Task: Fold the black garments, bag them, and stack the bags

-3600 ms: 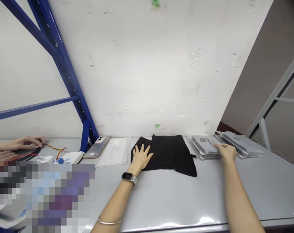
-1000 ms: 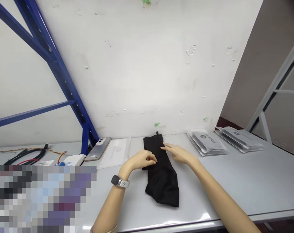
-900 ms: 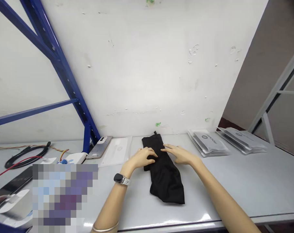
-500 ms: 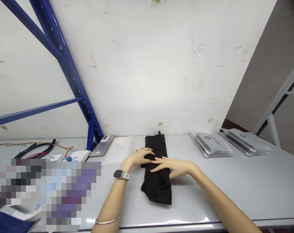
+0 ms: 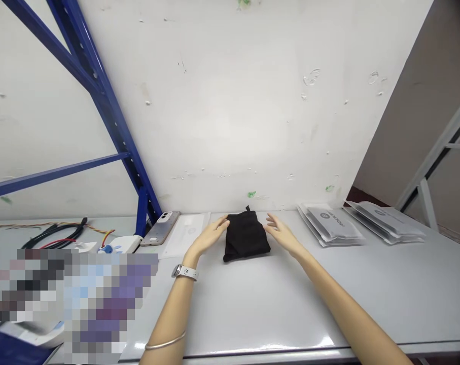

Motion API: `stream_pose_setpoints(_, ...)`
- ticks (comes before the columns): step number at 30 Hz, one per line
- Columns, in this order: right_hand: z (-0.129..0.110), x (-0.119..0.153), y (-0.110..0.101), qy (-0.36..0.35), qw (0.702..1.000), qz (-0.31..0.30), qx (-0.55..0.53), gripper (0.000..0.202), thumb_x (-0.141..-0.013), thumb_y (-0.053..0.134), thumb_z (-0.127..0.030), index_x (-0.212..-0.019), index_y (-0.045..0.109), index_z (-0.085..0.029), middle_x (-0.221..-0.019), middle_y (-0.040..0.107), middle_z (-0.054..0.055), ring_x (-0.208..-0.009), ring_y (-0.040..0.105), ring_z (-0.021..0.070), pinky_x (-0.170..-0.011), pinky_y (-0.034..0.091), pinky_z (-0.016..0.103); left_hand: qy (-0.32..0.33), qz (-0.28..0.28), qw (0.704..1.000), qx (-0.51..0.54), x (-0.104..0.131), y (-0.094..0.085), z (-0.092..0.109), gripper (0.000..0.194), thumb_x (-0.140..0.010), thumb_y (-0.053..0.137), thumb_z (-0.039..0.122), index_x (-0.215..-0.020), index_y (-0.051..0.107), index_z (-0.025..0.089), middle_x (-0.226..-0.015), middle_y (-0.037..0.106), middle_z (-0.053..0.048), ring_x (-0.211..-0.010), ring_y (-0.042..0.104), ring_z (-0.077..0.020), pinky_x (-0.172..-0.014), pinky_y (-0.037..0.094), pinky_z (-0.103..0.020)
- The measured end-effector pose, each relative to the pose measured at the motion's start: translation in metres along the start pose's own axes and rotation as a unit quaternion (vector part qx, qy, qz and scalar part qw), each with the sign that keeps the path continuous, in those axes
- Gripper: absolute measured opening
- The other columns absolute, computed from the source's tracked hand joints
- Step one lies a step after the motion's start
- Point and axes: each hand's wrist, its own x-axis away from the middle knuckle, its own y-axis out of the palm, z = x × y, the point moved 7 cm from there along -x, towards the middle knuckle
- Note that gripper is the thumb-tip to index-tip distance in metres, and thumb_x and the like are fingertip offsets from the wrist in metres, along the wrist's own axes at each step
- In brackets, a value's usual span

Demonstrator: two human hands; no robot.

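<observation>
A black cloth item (image 5: 247, 235), folded into a compact, roughly square bundle with a small tab at its far edge, lies on the grey table. I cannot tell what kind of garment or cover it is. My left hand (image 5: 210, 237) is beside its left edge, fingers stretched out and fingertips at the cloth's upper left corner. On the other side, my right hand (image 5: 282, 234) has its fingers apart near the right edge. Neither hand grips the cloth. A watch with a pale strap (image 5: 185, 272) is on my left wrist, and a bangle (image 5: 165, 342) sits further up that arm.
A phone (image 5: 160, 229) and a flat translucent bag (image 5: 187, 234) lie left of the cloth. Two stacks of frosted packets, a nearer one (image 5: 330, 225) and a farther one (image 5: 384, 223), are at right. Cables (image 5: 58, 235) and a blue metal frame (image 5: 115, 121) stand left.
The long black cloth has been folded up from its near end into a shorter bundle. Both hands have left its top and moved apart to its sides.
</observation>
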Motion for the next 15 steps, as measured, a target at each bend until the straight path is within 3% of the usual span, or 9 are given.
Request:
stream_pose_setpoints(2,-0.011,0.002,-0.003,-0.081,0.994,-0.028,0.064,0.059,-0.088,0.049,-0.045,-0.142,0.036,-0.025,-0.149,0.036,0.007,-0.135,0.035,0.0243,-0.110,0.030,0.042,0.034,-0.020,0.999,0.004,-0.001,0.007,0.009,0.063,-0.089,0.040,0.057,-0.144,0.034,0.026,-0.151,0.032,-0.004,-0.138,0.030,-0.0231,-0.112,0.028,-0.037)
stream_pose_setpoints(4,-0.017,0.008,0.005,-0.137,0.976,-0.124,0.116,0.067,-0.082,0.057,-0.050,-0.142,0.036,-0.028,-0.152,0.030,0.005,-0.140,0.024,0.0246,-0.114,0.023,0.043,0.085,-0.080,0.993,-0.022,0.001,0.021,0.020,0.064,-0.082,0.055,0.055,-0.140,0.040,0.031,-0.154,0.025,0.000,-0.142,0.019,-0.0238,-0.115,0.021,-0.040)
stream_pose_setpoints(6,-0.015,0.015,0.017,-0.149,0.949,-0.222,0.169,0.089,-0.071,0.068,-0.054,-0.146,0.029,-0.028,-0.156,0.021,0.005,-0.143,0.012,0.0262,-0.116,0.017,0.044,0.102,-0.147,0.981,-0.074,0.003,0.038,0.025,0.072,-0.074,0.066,0.053,-0.139,0.042,0.034,-0.155,0.023,0.000,-0.144,0.011,-0.0272,-0.115,0.014,-0.048)
stream_pose_setpoints(8,-0.007,0.020,0.025,-0.139,0.925,-0.274,0.223,0.105,-0.062,0.074,-0.056,-0.148,0.024,-0.025,-0.157,0.013,0.007,-0.144,0.004,0.0286,-0.116,0.013,0.047,0.090,-0.200,0.968,-0.126,0.004,0.054,0.022,0.086,-0.065,0.074,0.050,-0.141,0.038,0.034,-0.155,0.021,-0.002,-0.143,0.009,-0.0320,-0.113,0.009,-0.058)
stream_pose_setpoints(10,-0.002,0.020,0.029,-0.136,0.915,-0.281,0.255,0.100,-0.067,0.070,-0.056,-0.149,0.023,-0.023,-0.157,0.013,0.008,-0.144,0.008,0.0290,-0.116,0.012,0.048,0.079,-0.219,0.959,-0.160,0.004,0.063,0.017,0.089,-0.065,0.074,0.044,-0.143,0.034,0.034,-0.155,0.019,-0.004,-0.143,0.010,-0.0342,-0.110,0.010,-0.062)
stream_pose_setpoints(13,0.001,0.017,0.029,-0.145,0.915,-0.267,0.267,0.081,-0.080,0.059,-0.048,-0.149,0.024,-0.024,-0.155,0.020,0.008,-0.142,0.018,0.0268,-0.115,0.017,0.046,0.088,-0.190,0.962,-0.176,0.001,0.064,0.016,0.069,-0.076,0.060,0.029,-0.141,0.038,0.034,-0.154,0.025,-0.003,-0.142,0.018,-0.0308,-0.111,0.014,-0.058)
stream_pose_setpoints(15,0.001,0.016,0.028,-0.150,0.915,-0.255,0.272,0.080,-0.080,0.059,-0.042,-0.149,0.024,-0.024,-0.155,0.023,0.008,-0.141,0.020,0.0271,-0.114,0.019,0.045,0.089,-0.171,0.966,-0.172,0.001,0.061,0.018,0.059,-0.081,0.048,0.022,-0.138,0.043,0.034,-0.151,0.032,-0.002,-0.141,0.022,-0.0278,-0.112,0.014,-0.055)
